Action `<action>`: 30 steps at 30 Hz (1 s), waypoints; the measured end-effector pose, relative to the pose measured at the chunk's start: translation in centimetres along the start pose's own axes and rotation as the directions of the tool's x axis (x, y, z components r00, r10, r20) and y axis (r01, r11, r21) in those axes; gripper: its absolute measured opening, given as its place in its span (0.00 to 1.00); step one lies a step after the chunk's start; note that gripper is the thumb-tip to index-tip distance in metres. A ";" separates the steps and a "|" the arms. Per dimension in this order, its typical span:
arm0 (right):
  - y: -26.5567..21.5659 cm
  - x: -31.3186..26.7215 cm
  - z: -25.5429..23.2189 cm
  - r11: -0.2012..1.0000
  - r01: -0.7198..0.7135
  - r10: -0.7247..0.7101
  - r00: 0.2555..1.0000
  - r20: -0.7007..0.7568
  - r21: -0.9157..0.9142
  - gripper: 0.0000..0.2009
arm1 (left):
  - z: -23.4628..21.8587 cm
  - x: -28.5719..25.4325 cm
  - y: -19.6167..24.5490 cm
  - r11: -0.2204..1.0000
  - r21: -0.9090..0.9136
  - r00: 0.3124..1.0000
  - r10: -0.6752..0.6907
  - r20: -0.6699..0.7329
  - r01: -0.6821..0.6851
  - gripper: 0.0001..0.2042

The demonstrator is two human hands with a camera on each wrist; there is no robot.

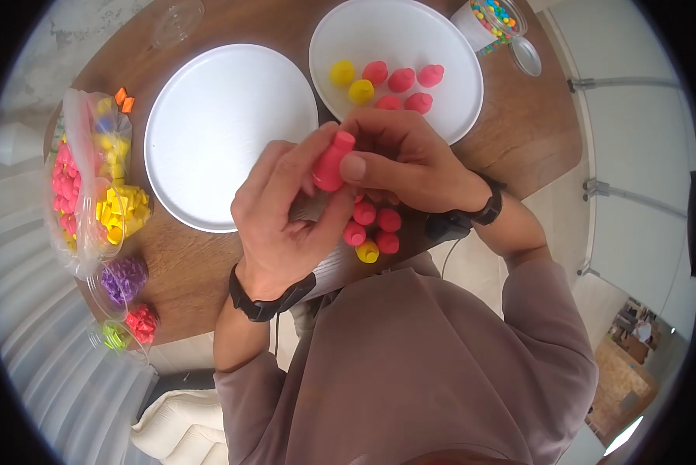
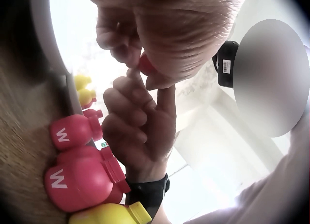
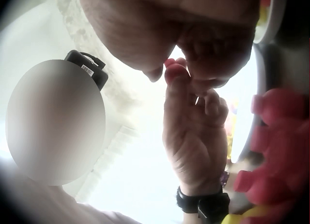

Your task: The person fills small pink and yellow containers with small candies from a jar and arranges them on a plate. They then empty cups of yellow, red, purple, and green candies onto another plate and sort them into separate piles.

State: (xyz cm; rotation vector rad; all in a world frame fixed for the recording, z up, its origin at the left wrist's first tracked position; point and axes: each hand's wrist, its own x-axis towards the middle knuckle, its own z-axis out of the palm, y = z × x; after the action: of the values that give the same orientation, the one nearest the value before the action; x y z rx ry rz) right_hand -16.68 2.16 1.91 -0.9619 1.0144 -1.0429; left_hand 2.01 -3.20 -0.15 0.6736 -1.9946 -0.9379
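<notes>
In the head view my left hand (image 1: 282,205) holds a small pink bottle (image 1: 330,164) between thumb and fingers, its neck tilted up. My right hand (image 1: 410,163) meets it from the other side, thumb on the bottle's side and curled fingers behind. Both hands are above the table's near part. Below them, several pink bottles (image 1: 388,220) and a yellow bottle (image 1: 367,251) cluster near the table edge. Pink bottles (image 2: 80,183) bearing a white W show in the left wrist view. The fingers hide most of the held bottle in both wrist views.
A white plate (image 1: 228,62) lies left; another white plate (image 1: 340,23) bears several pink and yellow bottles. Beyond it stands a jar of colourful bits (image 1: 499,19) beside a round lid (image 1: 526,57). At left are a plastic bag (image 1: 77,116), yellow pieces (image 1: 127,209) and purple pieces (image 1: 123,279).
</notes>
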 end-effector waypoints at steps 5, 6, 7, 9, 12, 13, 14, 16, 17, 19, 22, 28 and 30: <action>1.0 0.1 -0.4 0.962 0.117 -0.114 0.993 0.025 -0.245 0.16 | 0.5 0.0 -0.3 0.996 -0.022 0.995 0.086 0.044 -0.085 0.24; 1.3 0.1 -0.4 0.972 0.110 -0.109 0.994 0.016 -0.206 0.17 | 0.5 -0.1 -0.3 0.995 -0.028 0.995 0.096 0.033 -0.095 0.24; 1.4 0.1 -0.4 0.981 0.103 -0.103 0.995 0.008 -0.167 0.18 | 0.5 -0.2 -0.4 0.994 -0.034 0.994 0.105 0.021 -0.104 0.24; 1.4 0.1 -0.7 0.978 0.109 -0.108 0.994 0.016 -0.180 0.18 | 0.6 -0.1 -0.3 0.994 -0.039 0.994 0.107 0.006 -0.107 0.23; 1.6 0.0 -0.7 0.976 0.108 -0.108 0.994 0.015 -0.188 0.19 | 1.0 -0.5 -0.7 0.993 -0.090 0.997 0.080 -0.011 -0.080 0.21; 1.7 0.0 -0.6 0.977 0.104 -0.104 0.995 0.008 -0.186 0.19 | 1.1 -0.7 -0.8 0.989 -0.137 0.999 0.052 -0.015 -0.053 0.20; 1.7 0.0 -0.7 0.978 0.101 -0.102 0.995 0.008 -0.184 0.19 | 1.0 -0.9 -0.7 0.989 -0.138 0.999 0.049 -0.014 -0.051 0.20; 1.9 0.0 -0.8 0.952 0.120 -0.130 0.991 -0.015 -0.280 0.19 | 0.5 -1.4 -0.5 0.962 -0.196 0.974 -0.160 0.159 0.190 0.19; 1.8 0.0 -0.8 0.953 0.119 -0.129 0.992 -0.015 -0.280 0.19 | 0.5 -1.5 -0.6 0.962 -0.196 0.974 -0.161 0.159 0.191 0.19; 1.8 0.0 -0.6 0.953 0.116 -0.134 0.990 -0.045 -0.281 0.19 | 0.7 -1.7 -1.0 0.936 -0.264 0.965 -0.192 0.176 0.234 0.20; 2.1 0.1 -0.7 0.938 0.140 -0.166 0.984 -0.058 -0.316 0.17 | 1.5 -1.5 -1.2 0.924 -0.316 0.976 -0.202 0.077 0.216 0.20; 1.6 -0.2 -0.5 0.965 0.081 -0.106 0.990 -0.093 -0.248 0.14 | 1.4 -1.5 -1.3 0.899 -0.368 0.972 -0.221 0.085 0.236 0.19; 1.2 -0.3 -0.5 0.972 0.051 -0.075 0.993 -0.096 -0.230 0.14 | 1.4 -1.5 -1.2 0.893 -0.379 0.970 -0.227 0.088 0.243 0.19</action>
State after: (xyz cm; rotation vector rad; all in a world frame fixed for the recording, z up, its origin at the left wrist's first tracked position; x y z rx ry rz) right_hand -16.99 2.63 0.65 -1.1409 1.2160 -1.0540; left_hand 1.74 -2.28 -2.38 0.6811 -1.7106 -1.4570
